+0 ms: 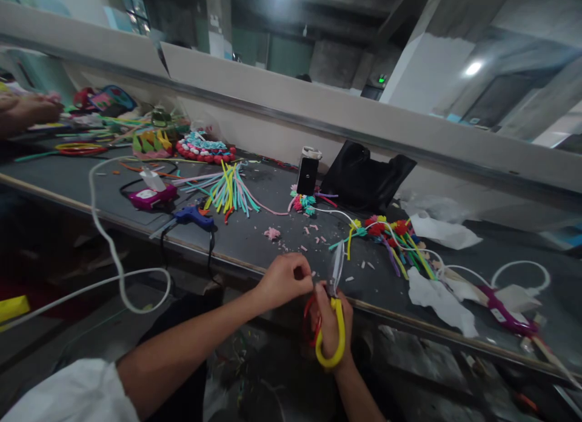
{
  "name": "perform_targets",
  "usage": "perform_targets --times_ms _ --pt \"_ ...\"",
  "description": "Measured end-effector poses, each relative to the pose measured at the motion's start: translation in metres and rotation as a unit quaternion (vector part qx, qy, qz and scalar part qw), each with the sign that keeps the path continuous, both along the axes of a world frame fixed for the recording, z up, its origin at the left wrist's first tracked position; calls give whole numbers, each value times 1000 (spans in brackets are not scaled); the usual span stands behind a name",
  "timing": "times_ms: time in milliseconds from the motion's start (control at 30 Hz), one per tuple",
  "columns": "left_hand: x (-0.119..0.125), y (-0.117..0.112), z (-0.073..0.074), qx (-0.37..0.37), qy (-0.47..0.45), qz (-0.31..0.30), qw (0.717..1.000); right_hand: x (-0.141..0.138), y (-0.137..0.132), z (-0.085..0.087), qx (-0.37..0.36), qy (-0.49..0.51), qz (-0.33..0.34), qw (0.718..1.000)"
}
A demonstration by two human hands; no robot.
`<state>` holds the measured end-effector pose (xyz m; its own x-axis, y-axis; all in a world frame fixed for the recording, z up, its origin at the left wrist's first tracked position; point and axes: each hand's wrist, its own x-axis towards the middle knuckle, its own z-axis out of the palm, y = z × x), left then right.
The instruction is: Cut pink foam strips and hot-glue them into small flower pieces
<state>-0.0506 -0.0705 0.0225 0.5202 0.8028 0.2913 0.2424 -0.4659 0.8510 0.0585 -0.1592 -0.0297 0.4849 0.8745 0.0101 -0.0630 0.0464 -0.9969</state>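
My right hand (341, 328) grips a pair of scissors (337, 270) at the table's front edge. One handle loop is yellow, the other red, and the blades point away from me, over the tabletop. Close beside it on the left, my left hand (284, 281) is closed in a pinch, with the fingertips near the right thumb. Whatever the pinch holds, if anything, is too small to make out. Beyond my hands, a pink pipe-cleaner flower (272, 233) lies on the dark table (240, 243) among small pink and white clippings (311, 231).
A fan of pipe cleaners (231, 194), a blue glue gun (193, 216) and a magenta power strip (153, 196) lie left. A phone (308, 175) stands before a black bag (364, 176). Right are colourful flowers (386, 227), crumpled tissue (441, 301) and white cable. Another person's hand (31, 111) is far left.
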Motion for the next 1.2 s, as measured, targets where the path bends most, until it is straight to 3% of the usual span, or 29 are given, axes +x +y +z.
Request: perform_targets --times_ms 133,233,333,400,500,567,633,967,1100,1200 --pt "3 -9 -5 199 128 -27 971 7 3 1 25 60 25 998" --pt "7 -14 -7 269 178 -32 946 9 4 1 26 58 30 997" --pt "8 -15 -7 289 184 -41 939 11 3 3 32 48 15 998" --pt "8 -14 -6 231 151 -48 960 12 2 4 40 46 18 998" --pt "6 -9 -4 -13 51 -75 996 15 -1 8 48 61 23 997" --pt "6 -6 -1 -191 -21 -97 976 16 -1 9 48 86 23 995" --pt "5 -4 1 -290 -61 -107 949 16 -1 10 48 110 30 992" --pt "5 -5 2 -405 -102 -142 897 15 -2 10 58 88 46 993" --pt "7 -4 1 -394 -137 -102 903 13 -2 12 62 35 23 997" --pt "8 -2 2 -369 -192 -53 908 10 -4 12 23 -44 2 999"
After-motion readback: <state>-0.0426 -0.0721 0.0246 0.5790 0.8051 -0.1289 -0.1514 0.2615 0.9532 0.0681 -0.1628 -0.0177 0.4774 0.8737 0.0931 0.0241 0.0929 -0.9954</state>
